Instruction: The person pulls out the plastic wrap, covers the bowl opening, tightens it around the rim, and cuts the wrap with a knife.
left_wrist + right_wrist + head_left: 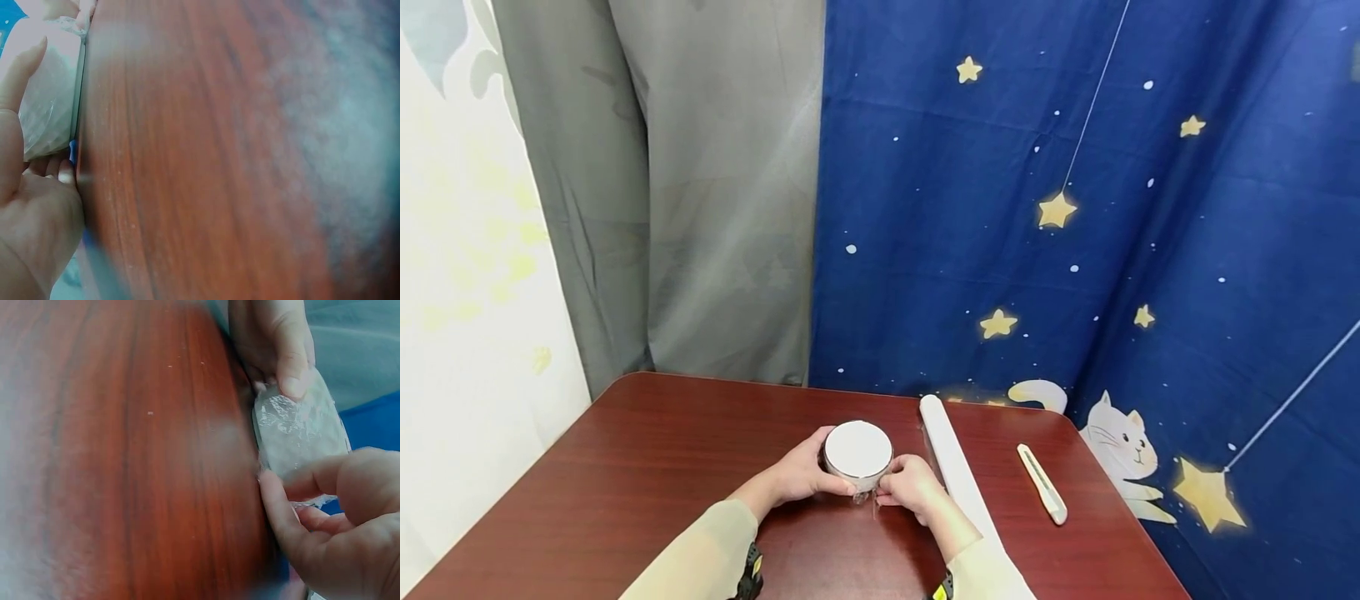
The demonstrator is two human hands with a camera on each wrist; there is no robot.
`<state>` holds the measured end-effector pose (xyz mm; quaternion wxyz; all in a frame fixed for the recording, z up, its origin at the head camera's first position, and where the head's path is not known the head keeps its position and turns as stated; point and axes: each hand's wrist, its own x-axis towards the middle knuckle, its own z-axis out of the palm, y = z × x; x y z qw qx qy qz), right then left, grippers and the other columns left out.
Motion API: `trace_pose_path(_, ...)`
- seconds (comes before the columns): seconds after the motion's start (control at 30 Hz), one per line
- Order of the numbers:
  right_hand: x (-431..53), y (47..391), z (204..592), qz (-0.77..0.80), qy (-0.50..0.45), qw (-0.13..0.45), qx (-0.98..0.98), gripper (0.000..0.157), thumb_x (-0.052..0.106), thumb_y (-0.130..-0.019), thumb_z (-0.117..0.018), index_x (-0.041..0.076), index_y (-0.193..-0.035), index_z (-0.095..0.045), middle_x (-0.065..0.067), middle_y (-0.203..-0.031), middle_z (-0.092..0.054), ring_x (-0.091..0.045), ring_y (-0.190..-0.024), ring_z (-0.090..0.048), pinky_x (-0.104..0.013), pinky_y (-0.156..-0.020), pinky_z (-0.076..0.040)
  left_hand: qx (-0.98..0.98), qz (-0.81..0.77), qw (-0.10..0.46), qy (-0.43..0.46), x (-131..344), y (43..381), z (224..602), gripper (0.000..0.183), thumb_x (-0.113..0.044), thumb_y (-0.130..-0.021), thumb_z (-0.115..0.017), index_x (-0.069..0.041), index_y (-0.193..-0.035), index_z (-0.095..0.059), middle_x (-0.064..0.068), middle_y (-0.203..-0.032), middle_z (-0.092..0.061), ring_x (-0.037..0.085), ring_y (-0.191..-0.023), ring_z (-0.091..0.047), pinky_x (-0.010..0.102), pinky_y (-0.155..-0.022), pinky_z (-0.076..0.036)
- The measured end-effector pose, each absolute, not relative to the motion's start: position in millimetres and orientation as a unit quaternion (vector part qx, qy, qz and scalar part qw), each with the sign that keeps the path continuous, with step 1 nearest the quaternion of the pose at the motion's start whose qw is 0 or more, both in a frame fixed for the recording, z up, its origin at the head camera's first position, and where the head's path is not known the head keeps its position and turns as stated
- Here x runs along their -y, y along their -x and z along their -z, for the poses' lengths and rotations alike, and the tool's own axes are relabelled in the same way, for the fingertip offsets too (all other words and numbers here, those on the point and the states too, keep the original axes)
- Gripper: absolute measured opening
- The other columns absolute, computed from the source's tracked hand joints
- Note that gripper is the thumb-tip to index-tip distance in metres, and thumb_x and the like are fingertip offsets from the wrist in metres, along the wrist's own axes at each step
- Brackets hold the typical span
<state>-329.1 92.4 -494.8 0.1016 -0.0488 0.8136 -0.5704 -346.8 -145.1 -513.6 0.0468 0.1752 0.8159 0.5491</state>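
A round white container [858, 448] with a flat white top stands on the table in the head view. Clear plastic film [280, 417] lies wrinkled over its side in the right wrist view. My left hand [800, 472] grips the container from the left, its thumb along the near side. At the near right of the container, my right hand [913, 487] pinches the film's loose edge between thumb and fingers. In the left wrist view the container [55, 94] shows film creases on its wall. The far side of the container is hidden.
A long white roll [958, 471] lies lengthwise just right of my right hand, partly under the forearm. Farther right is a white utility knife [1042, 484]. The dark red table [700, 433] ends at curtains [730, 208] behind it.
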Motion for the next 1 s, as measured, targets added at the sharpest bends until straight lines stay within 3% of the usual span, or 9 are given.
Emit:
trace_pose_path(0.2,-92,326,497,0.583,0.014,0.077,-0.809,0.005,-0.005,-0.094,-0.068,-0.008,-0.097,-0.071,-0.013,-0.077,-0.079,-0.011,-0.064,-0.074,-0.029,-0.062,-0.065,-0.817,-0.549,0.050,-0.170,145,346,516,0.105,-0.021,-0.073,-0.103,-0.002,-0.158,-0.044,0.015,-0.149,-0.065,0.026,-0.134,-0.061,0.043,-0.114,-0.047)
trace_pose_path(0.33,-94,324,496,0.594,-0.007,0.083,-0.800,0.003,-0.003,-0.095,-0.072,-0.006,-0.095,-0.070,-0.006,-0.071,-0.074,-0.006,-0.058,-0.069,-0.025,-0.058,-0.063,-0.821,-0.544,0.048,-0.164,145,348,518,0.106,-0.022,-0.073,-0.104,-0.003,-0.158,-0.044,0.014,-0.149,-0.065,0.026,-0.134,-0.061,0.042,-0.113,-0.047)
trace_pose_path(0.43,-93,324,493,0.532,0.015,0.065,-0.844,0.003,-0.002,-0.089,-0.077,-0.002,-0.089,-0.074,-0.002,-0.070,-0.069,-0.005,-0.061,-0.062,-0.023,-0.059,-0.059,-0.823,-0.541,0.045,-0.167,146,349,518,0.105,-0.022,-0.073,-0.103,-0.003,-0.158,-0.044,0.014,-0.149,-0.065,0.026,-0.133,-0.061,0.044,-0.114,-0.047)
trace_pose_path(0.6,-96,339,506,0.337,0.078,0.011,-0.938,0.033,0.014,-0.067,-0.096,0.007,-0.091,-0.074,-0.010,-0.088,-0.070,-0.022,-0.080,-0.061,-0.037,-0.073,-0.054,-0.823,-0.540,0.041,-0.171,147,351,517,0.105,-0.023,-0.072,-0.104,-0.003,-0.157,-0.045,0.014,-0.148,-0.066,0.025,-0.132,-0.062,0.041,-0.112,-0.048)
trace_pose_path(0.67,-98,351,520,0.298,0.091,0.000,-0.950,0.041,0.022,-0.064,-0.100,0.011,-0.091,-0.071,-0.009,-0.090,-0.070,-0.024,-0.082,-0.063,-0.041,-0.076,-0.056,-0.824,-0.539,0.040,-0.170,147,351,517,0.105,-0.023,-0.072,-0.104,-0.004,-0.157,-0.045,0.014,-0.148,-0.066,0.024,-0.132,-0.062,0.039,-0.111,-0.048)
trace_pose_path(0.87,-102,375,554,0.277,0.082,-0.062,-0.955,0.026,0.024,-0.073,-0.091,0.023,-0.067,-0.066,0.007,-0.066,-0.063,-0.015,-0.065,-0.055,-0.035,-0.064,-0.051,-0.822,-0.541,0.046,-0.172,146,348,516,0.104,-0.021,-0.073,-0.103,-0.003,-0.158,-0.045,0.014,-0.149,-0.065,0.025,-0.133,-0.061,0.040,-0.112,-0.048)
trace_pose_path(1.0,-100,371,546,0.272,0.059,-0.083,-0.957,0.026,0.019,-0.075,-0.088,0.025,-0.062,-0.066,0.008,-0.064,-0.062,-0.013,-0.064,-0.055,-0.032,-0.064,-0.051,-0.821,-0.543,0.046,-0.170,145,346,515,0.104,-0.020,-0.073,-0.103,-0.003,-0.158,-0.044,0.014,-0.149,-0.065,0.026,-0.133,-0.061,0.045,-0.113,-0.048)
